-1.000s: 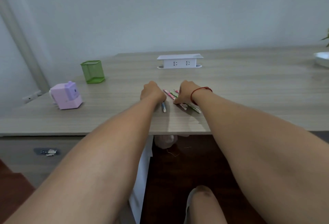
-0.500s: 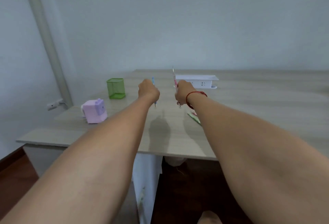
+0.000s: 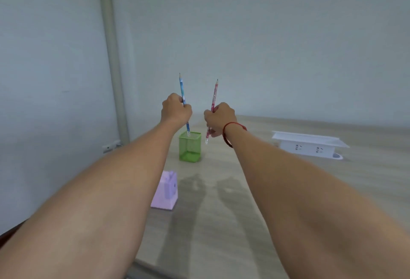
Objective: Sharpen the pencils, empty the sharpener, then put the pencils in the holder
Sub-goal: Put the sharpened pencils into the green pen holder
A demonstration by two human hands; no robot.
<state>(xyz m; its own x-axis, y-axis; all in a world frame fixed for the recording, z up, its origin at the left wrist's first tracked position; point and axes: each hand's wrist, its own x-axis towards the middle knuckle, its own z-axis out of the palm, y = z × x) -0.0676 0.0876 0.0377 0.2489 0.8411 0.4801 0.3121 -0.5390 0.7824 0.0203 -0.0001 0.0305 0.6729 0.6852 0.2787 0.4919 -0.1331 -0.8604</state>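
The holder [image 3: 190, 146] stands on the desk [image 3: 288, 190], below both hands. The left hand [image 3: 176, 109] is nearer: its fingers are closed around the blue pencil [image 3: 182, 92], which is upright, lower end just at the holder's rim. The right hand [image 3: 219, 119] grips the pink pencil [image 3: 214, 94], just right of the holder, also upright with the tip up. The sharpener [image 3: 165, 191] stands nearer the person than the holder.

blue pencil [image 3: 182, 92] near upright, sharpened tip up, blunt end at the rim of the green mesh holder [image 3: 190, 147]. pink pencil [image 3: 213, 101] tilted, tip up, just right of the holder. lilac sharpener [image 3: 165, 191] on the desk, nearer than the holder.
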